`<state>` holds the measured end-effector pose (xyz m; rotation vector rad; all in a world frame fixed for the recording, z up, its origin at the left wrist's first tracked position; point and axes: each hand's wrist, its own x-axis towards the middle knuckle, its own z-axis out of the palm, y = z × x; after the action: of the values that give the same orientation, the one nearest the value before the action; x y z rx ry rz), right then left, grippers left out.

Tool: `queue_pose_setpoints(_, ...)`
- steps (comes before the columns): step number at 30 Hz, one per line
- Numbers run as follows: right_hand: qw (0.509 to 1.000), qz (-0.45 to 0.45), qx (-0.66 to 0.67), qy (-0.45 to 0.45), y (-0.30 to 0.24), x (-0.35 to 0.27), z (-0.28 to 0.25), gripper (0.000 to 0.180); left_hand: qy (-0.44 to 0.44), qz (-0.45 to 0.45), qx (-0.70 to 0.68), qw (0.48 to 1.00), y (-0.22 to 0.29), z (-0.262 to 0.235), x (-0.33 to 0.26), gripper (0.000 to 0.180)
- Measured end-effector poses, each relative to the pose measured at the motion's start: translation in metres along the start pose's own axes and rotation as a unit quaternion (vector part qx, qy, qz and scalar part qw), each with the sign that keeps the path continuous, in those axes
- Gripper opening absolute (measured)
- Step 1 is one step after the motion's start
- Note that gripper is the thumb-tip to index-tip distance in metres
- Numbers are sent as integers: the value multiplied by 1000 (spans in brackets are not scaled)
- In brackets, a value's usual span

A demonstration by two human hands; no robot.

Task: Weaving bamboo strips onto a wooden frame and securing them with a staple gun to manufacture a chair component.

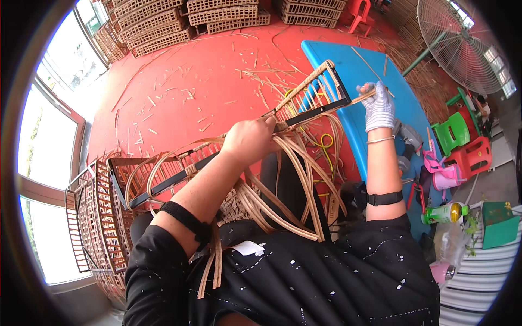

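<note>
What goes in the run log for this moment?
left hand: holds woven frame | right hand: gloved, pulls cane strip | loose strips in lap

Woven basket frame (310, 98): pale cane slats, matt, on dark smooth bar. Loose rattan strips (296, 179): tan, smooth, slightly glossy. Right hand (379, 108): white knitted cloth glove, dotted grip texture. Left hand (250, 140) bare. Tabletop (375, 70): blue plastic, smooth. Floor (190, 70): red, matt, littered with cane splinters.
</note>
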<state>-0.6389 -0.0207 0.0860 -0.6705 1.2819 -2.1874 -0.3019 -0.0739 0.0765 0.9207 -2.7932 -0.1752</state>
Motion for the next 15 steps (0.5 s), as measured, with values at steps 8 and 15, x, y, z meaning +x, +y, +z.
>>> queue_pose_setpoints(8, 991, 19, 73, 106, -19, -36, 27, 21, -23, -25, -50, 998, 0, -4, -20, 40)
queue_pose_setpoints(15, 989, -120, -49, 72, -34, -28, 20, 33, -26, -15, -57, 998, 12, 5, -24, 38)
